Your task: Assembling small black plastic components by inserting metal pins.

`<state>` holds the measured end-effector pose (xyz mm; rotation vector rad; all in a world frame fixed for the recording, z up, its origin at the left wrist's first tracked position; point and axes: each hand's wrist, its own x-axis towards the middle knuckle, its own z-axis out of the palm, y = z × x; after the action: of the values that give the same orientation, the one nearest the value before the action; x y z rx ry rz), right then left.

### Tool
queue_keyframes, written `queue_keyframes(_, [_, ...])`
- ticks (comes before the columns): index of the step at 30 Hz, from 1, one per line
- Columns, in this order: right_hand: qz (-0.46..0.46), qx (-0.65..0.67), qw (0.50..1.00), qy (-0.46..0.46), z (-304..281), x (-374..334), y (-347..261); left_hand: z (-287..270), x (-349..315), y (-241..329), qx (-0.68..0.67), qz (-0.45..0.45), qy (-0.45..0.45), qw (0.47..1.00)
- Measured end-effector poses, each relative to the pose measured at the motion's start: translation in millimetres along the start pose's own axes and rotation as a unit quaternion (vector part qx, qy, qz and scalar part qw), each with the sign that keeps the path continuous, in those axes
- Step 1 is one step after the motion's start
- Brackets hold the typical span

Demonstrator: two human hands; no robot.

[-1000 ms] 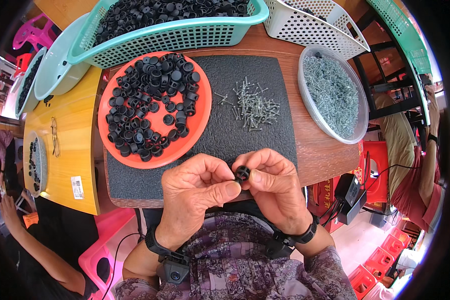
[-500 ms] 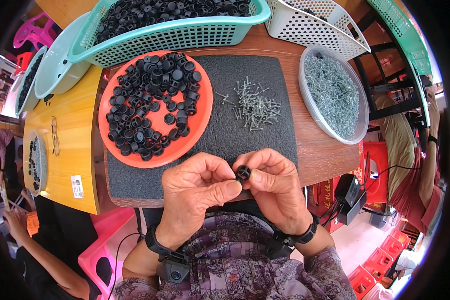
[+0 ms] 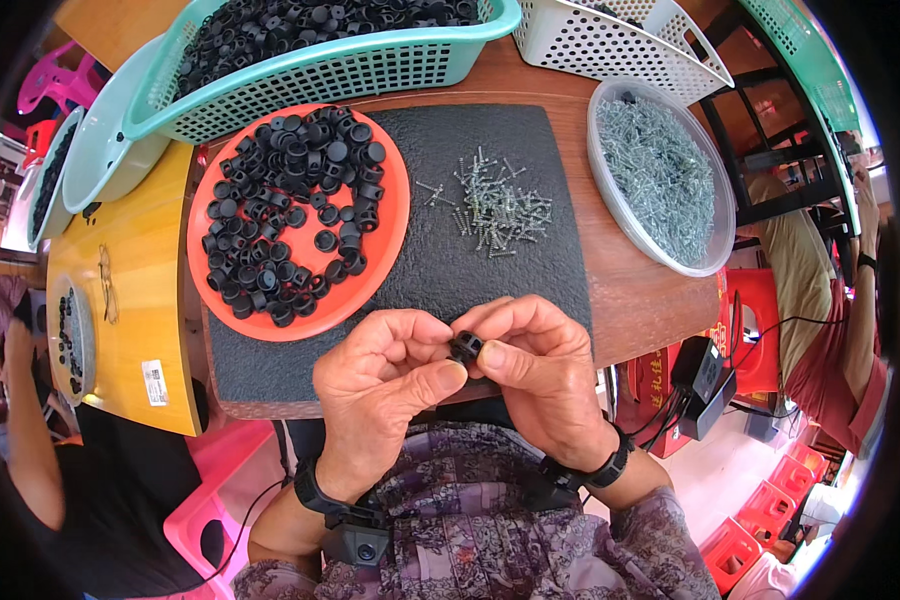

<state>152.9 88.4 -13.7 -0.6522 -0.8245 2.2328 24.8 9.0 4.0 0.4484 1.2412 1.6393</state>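
Note:
A small round black plastic cap (image 3: 466,347) with openings in its side is held just above the near edge of the dark mat (image 3: 440,275). My right hand (image 3: 545,365) pinches it between thumb and fingers. From the other side, the closed thumb and fingers of my left hand (image 3: 385,375) grip its left edge; whether a screw is also between them is hidden. Left of centre, an orange-red plate (image 3: 305,238) carries many similar black caps (image 3: 260,275). A loose pile of silvery screws (image 3: 500,208) lies on the mat beyond my hands.
At the back stands a teal basket (image 3: 320,88) full of black parts, with a white perforated basket (image 3: 610,50) beside it. A clear tub (image 3: 660,180) of screws is on the right. Co-workers sit at both sides; black adapters (image 3: 705,380) with cables are at lower right.
The black cap has been tilted between my fingers, now showing its side. My hands have shifted little; the whole view has moved slightly. The co-worker's arm at left has risen.

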Motion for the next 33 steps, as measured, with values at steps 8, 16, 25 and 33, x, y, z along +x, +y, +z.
queue_keyframes(8, [-0.017,-0.025,0.999,0.014,0.2,-1.4,-0.5,2.8,-3.2,0.7,0.046,0.019,0.002,0.999])
queue_keyframes(16, [-0.003,-0.013,1.000,0.016,0.2,-1.7,-0.9,2.7,-3.4,3.0,0.048,0.027,-0.015,0.998])
queue_keyframes(25, [0.003,-0.002,1.000,0.020,0.8,-2.4,-1.1,0.5,-3.7,5.2,0.081,0.023,-0.025,0.996])
queue_keyframes(33, [0.037,-0.011,0.999,0.038,4.0,-1.5,-7.3,1.4,-3.3,5.4,0.061,0.016,-0.027,0.998])
